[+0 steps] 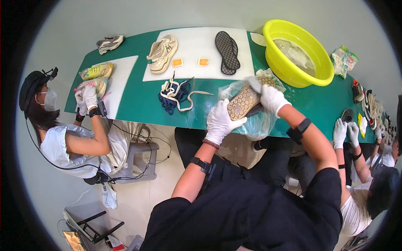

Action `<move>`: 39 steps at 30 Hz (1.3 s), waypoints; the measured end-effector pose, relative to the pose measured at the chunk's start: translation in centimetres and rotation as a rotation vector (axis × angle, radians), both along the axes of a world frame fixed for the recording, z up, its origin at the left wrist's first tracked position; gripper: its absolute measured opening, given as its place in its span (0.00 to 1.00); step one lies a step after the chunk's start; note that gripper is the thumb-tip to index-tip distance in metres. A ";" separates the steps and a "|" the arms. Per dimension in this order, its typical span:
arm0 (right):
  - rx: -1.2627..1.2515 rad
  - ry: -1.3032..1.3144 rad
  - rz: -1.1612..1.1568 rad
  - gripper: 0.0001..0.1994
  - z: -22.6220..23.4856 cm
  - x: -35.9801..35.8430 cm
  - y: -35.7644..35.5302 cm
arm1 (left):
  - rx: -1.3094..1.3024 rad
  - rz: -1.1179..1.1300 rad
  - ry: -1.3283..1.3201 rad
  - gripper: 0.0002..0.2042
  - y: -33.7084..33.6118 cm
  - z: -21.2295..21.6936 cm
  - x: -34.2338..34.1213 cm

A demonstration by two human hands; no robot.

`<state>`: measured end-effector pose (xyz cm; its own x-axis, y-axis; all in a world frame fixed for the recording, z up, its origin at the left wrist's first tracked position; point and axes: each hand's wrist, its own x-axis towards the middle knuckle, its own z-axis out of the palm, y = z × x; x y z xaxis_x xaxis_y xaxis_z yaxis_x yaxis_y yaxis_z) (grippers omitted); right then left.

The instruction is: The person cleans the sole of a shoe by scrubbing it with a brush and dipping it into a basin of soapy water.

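A shoe (245,102) with a tan sole of ring-like treads is held sole up over the near table edge. My left hand (222,122), in a white glove, is closed round its near end. My right hand (274,99), also gloved, is closed on a pale grey brush (254,85) that lies against the far part of the sole. Its bristles do not show clearly. Beneath the shoe a clear plastic bag (257,125) drapes over the table edge. A dark shoe part shows below the sole.
A yellow basin (331,77) of cloudy water stands far right. On a white board (197,42) lie a beige shoe (163,54), dark insoles (227,52) and two orange packets. Tangled laces (176,94) lie left. Co-workers with shoes sit on both sides.
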<state>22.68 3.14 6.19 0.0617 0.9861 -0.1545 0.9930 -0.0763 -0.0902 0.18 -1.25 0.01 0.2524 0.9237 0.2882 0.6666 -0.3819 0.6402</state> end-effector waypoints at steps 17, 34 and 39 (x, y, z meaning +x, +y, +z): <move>0.078 -0.059 -0.093 0.14 -1.5 7.8 3.9 | 0.017 -0.013 -0.009 0.46 0.4 0.6 0.7; -0.021 0.001 0.092 0.15 -0.7 -0.7 -1.6 | 0.002 0.004 0.012 0.46 0.3 0.6 -0.2; -0.040 0.014 -0.177 0.14 -0.4 4.5 -0.1 | 0.018 -0.010 -0.001 0.46 0.3 0.5 0.4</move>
